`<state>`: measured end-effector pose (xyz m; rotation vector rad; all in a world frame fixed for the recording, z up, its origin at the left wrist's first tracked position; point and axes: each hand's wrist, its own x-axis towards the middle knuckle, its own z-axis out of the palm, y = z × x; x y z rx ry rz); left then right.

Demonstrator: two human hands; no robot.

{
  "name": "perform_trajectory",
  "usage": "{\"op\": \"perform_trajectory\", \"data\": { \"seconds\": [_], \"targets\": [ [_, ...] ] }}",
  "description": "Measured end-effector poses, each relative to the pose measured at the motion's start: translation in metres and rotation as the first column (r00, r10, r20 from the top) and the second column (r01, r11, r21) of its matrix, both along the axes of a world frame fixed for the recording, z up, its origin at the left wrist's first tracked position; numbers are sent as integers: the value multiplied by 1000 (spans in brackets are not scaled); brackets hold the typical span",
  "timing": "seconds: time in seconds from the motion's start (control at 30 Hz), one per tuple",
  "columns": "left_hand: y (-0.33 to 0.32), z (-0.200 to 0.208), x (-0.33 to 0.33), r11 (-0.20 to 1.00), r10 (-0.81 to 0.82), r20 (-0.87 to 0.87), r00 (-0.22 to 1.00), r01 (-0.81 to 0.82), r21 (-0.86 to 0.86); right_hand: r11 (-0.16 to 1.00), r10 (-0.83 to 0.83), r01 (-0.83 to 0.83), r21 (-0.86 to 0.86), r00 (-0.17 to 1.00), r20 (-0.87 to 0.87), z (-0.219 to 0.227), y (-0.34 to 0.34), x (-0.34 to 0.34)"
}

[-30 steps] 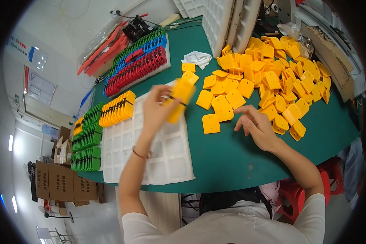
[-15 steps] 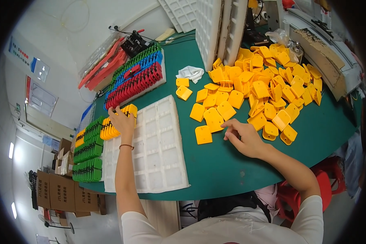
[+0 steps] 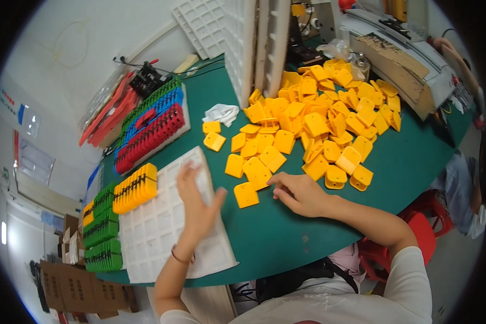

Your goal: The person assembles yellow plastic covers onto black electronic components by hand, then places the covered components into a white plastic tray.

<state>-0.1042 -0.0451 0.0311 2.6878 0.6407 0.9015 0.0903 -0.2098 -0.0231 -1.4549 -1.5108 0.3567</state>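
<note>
My left hand, blurred by motion, is over the white gridded tray with its fingers spread and nothing visible in it. A row of yellow plastic pieces with black parts stands on the tray's far left part. My right hand is by the near edge of the loose yellow pieces, its fingers loosely bent and thumb apart. Its fingertips are close to a flat yellow piece with rounded corners; whether they touch it I cannot tell. Another yellow piece lies to their left.
A large heap of yellow pieces covers the far right of the green table. White gridded panels stand upright behind it. Green rows stand left of the tray; red, blue and green rows lie beyond. A white cloth lies mid-table.
My left hand has left the yellow row and moved right over the tray, its fingers spreading. My right hand stays beside the loose yellow pieces. The whole view has shifted and turned slightly.
</note>
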Motion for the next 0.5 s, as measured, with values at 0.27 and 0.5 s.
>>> {"op": "perform_trajectory", "data": {
  "seconds": [0.27, 0.5],
  "targets": [
    [-51, -36, 15, 957, -256, -187, 948, 277, 92, 992, -74, 42, 119, 957, 279, -5, 0, -4],
    [-40, -44, 10, 951, -249, -61, 967, 232, -205, 982, -89, 8, 191, 903, 420, -17, 3, -5]
  ]
}}
